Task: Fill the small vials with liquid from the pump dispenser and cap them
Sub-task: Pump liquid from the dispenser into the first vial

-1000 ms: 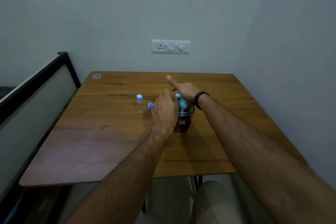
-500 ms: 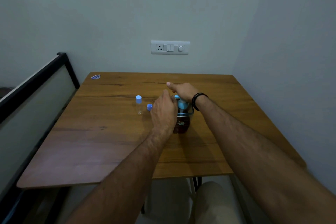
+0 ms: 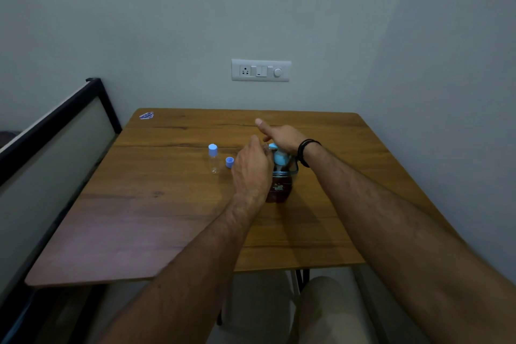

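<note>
**Hands at the pump, one vial capped and waiting**

Far left on the wooden table (image 3: 156,220) a small blue-and-white scrap (image 3: 146,115) lies at the back corner. Toward the middle, a clear capped vial (image 3: 213,158) stands upright, and a loose blue cap (image 3: 229,162) sits just beside it on the wood. My left hand (image 3: 252,173) comes next, fingers curled in front of the pump dispenser (image 3: 280,176); what they hold is hidden behind the hand, so I cannot tell its grasp. The dispenser's dark bottle stands at the table's centre, its light-blue pump head under my right hand (image 3: 282,135), which rests on it with the fingers stretched out flat. A black wristband (image 3: 306,151) circles that wrist.
</note>
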A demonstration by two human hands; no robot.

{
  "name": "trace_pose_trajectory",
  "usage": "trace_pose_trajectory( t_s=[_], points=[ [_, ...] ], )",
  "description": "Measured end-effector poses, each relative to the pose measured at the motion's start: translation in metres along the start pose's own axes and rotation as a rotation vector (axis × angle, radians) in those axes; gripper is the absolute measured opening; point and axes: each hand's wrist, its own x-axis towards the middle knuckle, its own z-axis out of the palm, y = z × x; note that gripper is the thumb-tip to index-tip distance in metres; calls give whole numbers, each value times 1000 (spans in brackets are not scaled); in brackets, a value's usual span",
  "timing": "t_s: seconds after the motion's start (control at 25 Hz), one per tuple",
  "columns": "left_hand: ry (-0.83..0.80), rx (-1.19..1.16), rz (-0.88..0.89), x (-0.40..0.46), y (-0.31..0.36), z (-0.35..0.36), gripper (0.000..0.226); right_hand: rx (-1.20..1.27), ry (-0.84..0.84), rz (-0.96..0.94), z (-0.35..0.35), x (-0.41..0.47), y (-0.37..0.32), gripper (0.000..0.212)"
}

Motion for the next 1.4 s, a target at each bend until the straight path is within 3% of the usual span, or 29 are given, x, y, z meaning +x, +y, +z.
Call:
trace_pose_trajectory(
  t_s=[0.12,0.32,0.56,0.76,1.0,1.2,1.4],
  points=[
    [3,-1,-2,-1,1,-2,13,60,-83,42,-6,-8,-3,91],
    [6,-1,15,0,0,1,12,-6,38,-6,4,0,2,67],
    [2,-8,9,-1,1,-1,13,87,-86,51,-6,-9,-2,94],
    [-7,-7,16,-1,0,0,12,13,4,8,2,1,2,68],
    [-7,-30,6,-1,1,-1,13,106,-134,78,-8,-8,-3,94],
    [-9,-13,0,0,-1,1,12,-6,3,5,2,6,2,66],
    [7,-32,6,0,-2,2,13,97,-90,50,-3,-5,0,92]
  ],
)
